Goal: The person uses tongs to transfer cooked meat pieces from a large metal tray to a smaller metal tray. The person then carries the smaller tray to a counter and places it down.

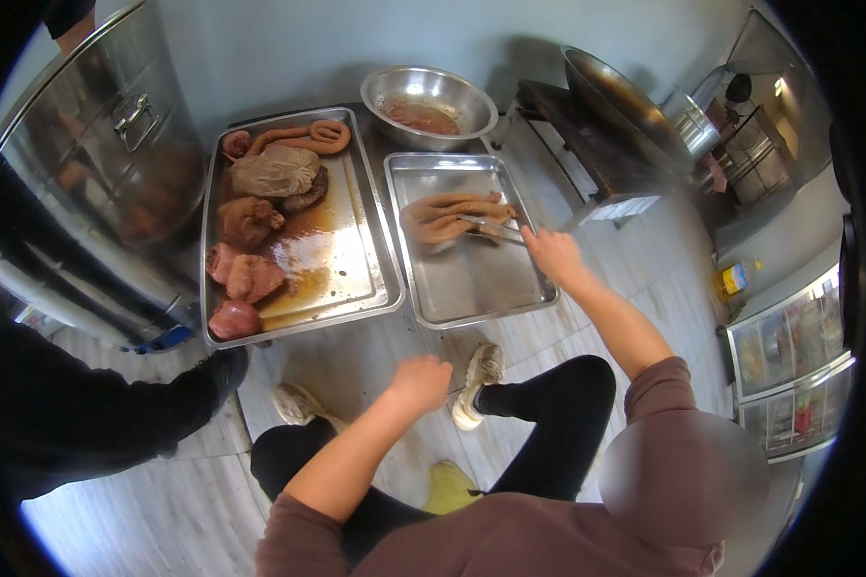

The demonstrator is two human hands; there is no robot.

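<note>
My right hand [554, 254] grips metal tongs [496, 229], whose tips reach a bundle of long brown cooked meat pieces [451, 213] in the smaller steel tray [444, 317]. Whether the tips pinch the meat, I cannot tell. My left hand [422, 384] hangs in front of the trays with its fingers curled and nothing visible in it. To the left, the larger steel tray [386, 288] holds brown liquid, a coiled sausage-like piece [330, 137], a tied plastic bag [274, 172] and several chunks of meat [249, 221].
A steel bowl [485, 115] with reddish contents stands behind the smaller tray. A tall steel pot [166, 173] is at the left, beside another person's dark-clothed leg [115, 411]. At the right, a large wok [620, 101] rests on a dark metal stand [548, 108].
</note>
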